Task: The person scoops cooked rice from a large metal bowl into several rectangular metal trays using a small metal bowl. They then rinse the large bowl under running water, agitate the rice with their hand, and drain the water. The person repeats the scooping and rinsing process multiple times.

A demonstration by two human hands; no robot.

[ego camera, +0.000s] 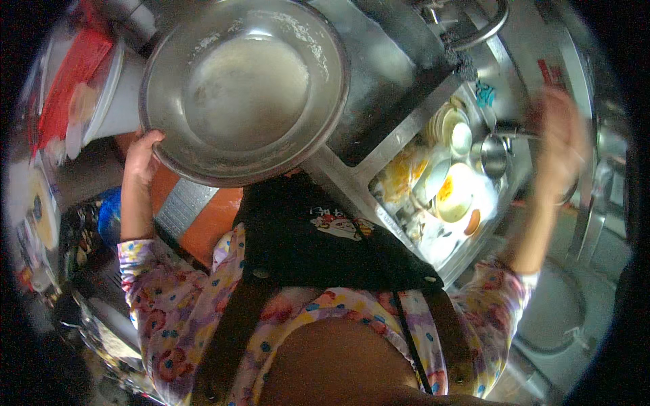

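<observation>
A wide, round stainless steel basin (249, 96) is in front of me at the upper left. Its floor looks cloudy and whitish, and whether that is liquid cannot be told. White residue clings in patches to its far inner wall. My left hand (144, 156) grips the near left rim, thumb over the edge. Off to the right, my right hand (556, 137) is raised and heavily blurred beside the sink. It is nearest a metal pot (493, 156) with a handle, and whether it holds anything cannot be made out.
A sink compartment (363, 177) on the right holds several soiled bowls (454, 193) in foam. Behind it, a dark metal compartment (376, 66) lies under a curved metal pipe (482, 38). At left are a red plastic basket (76, 86) and a white tub (109, 94). Below is orange flooring (208, 218) with a metal strip.
</observation>
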